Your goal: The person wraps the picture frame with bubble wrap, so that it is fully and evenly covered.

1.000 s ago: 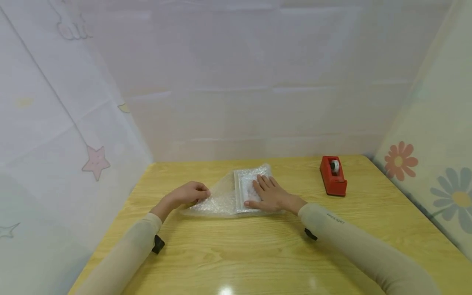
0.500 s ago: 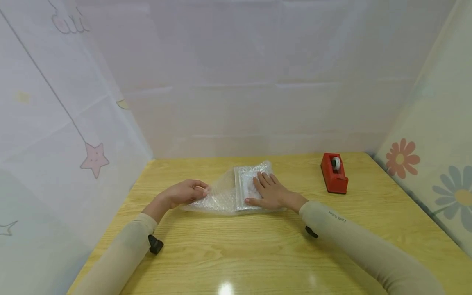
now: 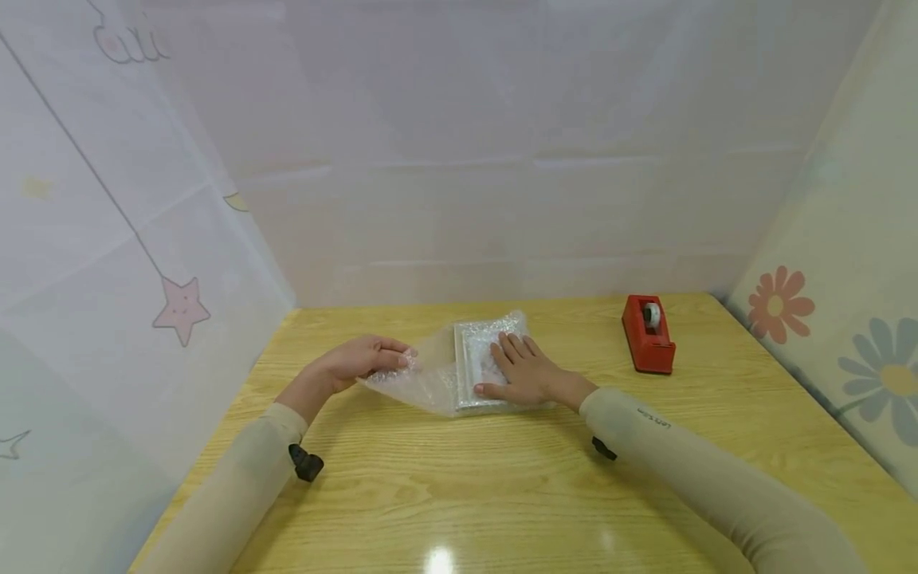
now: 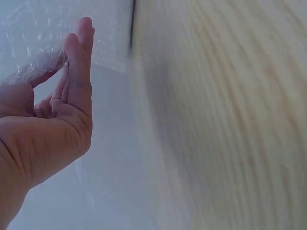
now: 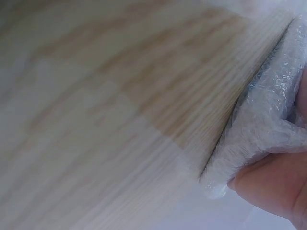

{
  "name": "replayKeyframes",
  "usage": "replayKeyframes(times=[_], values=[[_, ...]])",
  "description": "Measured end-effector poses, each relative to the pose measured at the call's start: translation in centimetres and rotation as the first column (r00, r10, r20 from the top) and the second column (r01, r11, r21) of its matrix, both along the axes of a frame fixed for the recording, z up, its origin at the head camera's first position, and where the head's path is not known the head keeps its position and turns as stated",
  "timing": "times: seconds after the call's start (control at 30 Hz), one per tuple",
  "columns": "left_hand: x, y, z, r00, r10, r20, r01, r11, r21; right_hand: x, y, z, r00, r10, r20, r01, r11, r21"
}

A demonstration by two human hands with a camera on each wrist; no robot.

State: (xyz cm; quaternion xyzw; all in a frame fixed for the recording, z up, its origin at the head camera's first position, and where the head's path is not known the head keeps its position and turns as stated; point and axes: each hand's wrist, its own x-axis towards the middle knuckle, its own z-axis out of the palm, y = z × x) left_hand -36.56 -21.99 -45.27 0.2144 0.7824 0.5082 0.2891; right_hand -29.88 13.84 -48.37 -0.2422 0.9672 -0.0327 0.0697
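A white picture frame (image 3: 464, 368) lies on the wooden table, partly covered by clear bubble wrap (image 3: 430, 381). My right hand (image 3: 529, 376) rests flat on the covered part, fingers spread. In the right wrist view, the wrapped edge (image 5: 254, 124) sits on the table with part of my right hand (image 5: 273, 184) beside it. To the left, my left hand (image 3: 364, 359) pinches the free flap of bubble wrap between thumb and fingers. The left wrist view shows that flap (image 4: 33, 40) raised off the table, with my left hand (image 4: 57, 115) at its edge.
A red tape dispenser (image 3: 649, 339) with a roll of tape stands at the back right of the table (image 3: 445, 486). Pale sheets hang behind and at both sides, the right one printed with flowers (image 3: 782, 303).
My left hand has lifted the bubble wrap's left flap upward off the table and a little away from me. The right hand has stayed flat on the frame.
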Motion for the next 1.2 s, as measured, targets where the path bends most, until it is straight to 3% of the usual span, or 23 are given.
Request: replayKeyframes(times=[0.53, 0.8, 1.0, 1.2], values=[[0.9, 5.0, 3.7, 0.984, 0.056, 0.170, -0.074, 0.992, 0.106, -0.3, 0.1, -0.2, 1.000, 0.016, -0.013, -0.016, 1.000, 0.019], [1.0, 7.6, 5.1, 0.978, 0.086, 0.192, -0.101, 0.993, 0.069, -0.5, 0.0, -0.5, 1.000, -0.007, 0.010, 0.007, 1.000, 0.019], [1.2, 9.6, 5.4, 0.976, 0.095, 0.196, -0.109, 0.992, 0.059, -0.4, 0.1, -0.8, 1.000, -0.025, 0.006, 0.024, 0.999, 0.036], [1.1, 11.4, 4.6, 0.971, 0.113, 0.212, -0.139, 0.984, 0.114, -0.5, 0.2, -1.0, 1.000, -0.020, 0.000, 0.020, 1.000, 0.018]])
